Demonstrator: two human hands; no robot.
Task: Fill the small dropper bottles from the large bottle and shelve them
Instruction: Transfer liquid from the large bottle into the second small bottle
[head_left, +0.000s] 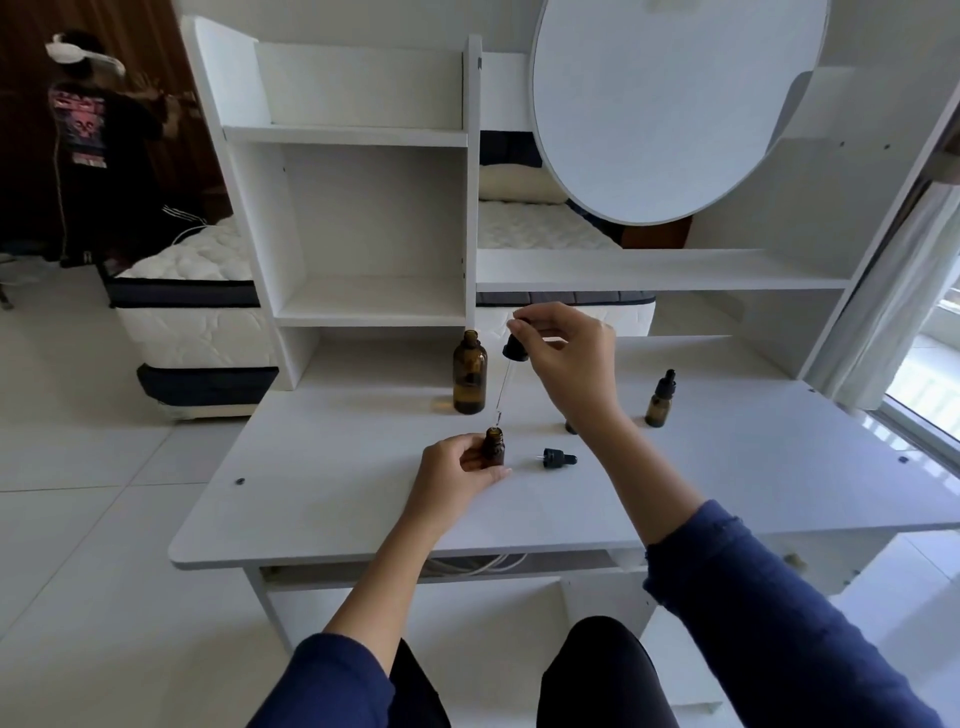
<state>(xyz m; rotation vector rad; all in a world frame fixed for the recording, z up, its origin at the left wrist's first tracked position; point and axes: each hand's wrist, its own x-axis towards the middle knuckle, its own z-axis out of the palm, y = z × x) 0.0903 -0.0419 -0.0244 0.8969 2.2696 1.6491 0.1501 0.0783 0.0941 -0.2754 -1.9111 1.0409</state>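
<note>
The left hand curls round a small amber bottle standing on the white counter, its neck uncapped. The right hand pinches the bulb of a long dropper, whose glass tube hangs with its tip just above the small bottle's mouth. Behind them stands the large bottle, amber and open at the top. The dark glass hides how much either bottle holds, and no liquid can be made out in the tube. A small dropper cap lies on its side just right of the held bottle. A capped dropper bottle stands well apart to the right. A dark object is mostly hidden behind the right wrist. The shelf unit rises at the counter's back.
</note>
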